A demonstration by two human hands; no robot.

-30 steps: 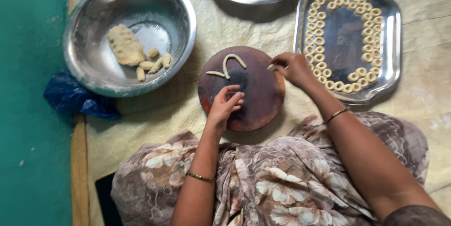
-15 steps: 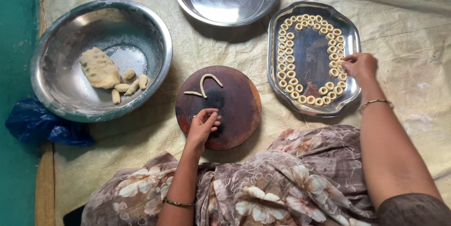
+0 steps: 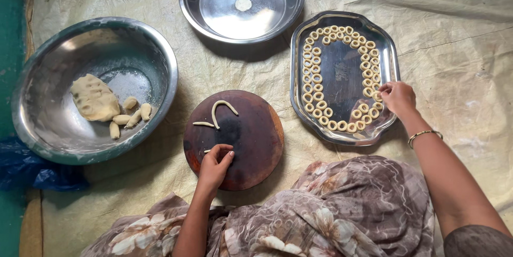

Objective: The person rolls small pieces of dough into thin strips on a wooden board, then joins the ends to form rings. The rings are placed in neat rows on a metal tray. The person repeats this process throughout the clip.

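Observation:
A round dark wooden board (image 3: pixel 251 134) lies in front of me with a curved dough strip (image 3: pixel 222 107) and a short strip (image 3: pixel 203 124) on it. My left hand (image 3: pixel 215 163) rests on the board's near edge, fingertips pinching a small bit of dough. My right hand (image 3: pixel 398 98) is at the right rim of an oblong steel tray (image 3: pixel 342 72), fingers closed on a dough ring (image 3: pixel 377 96) set among several dough rings (image 3: pixel 314 83) that line the tray's edge.
A big steel bowl (image 3: pixel 48 123) at left holds a dough lump (image 3: pixel 95 97) and several small dough pieces. A round steel plate (image 3: pixel 243 1) at the top holds one dough disc. Blue plastic (image 3: pixel 32 169) lies at lower left. My patterned skirt covers the foreground.
My right hand moved from the board to the tray, then along its right rim toward me. My left hand stayed on the board's near edge.

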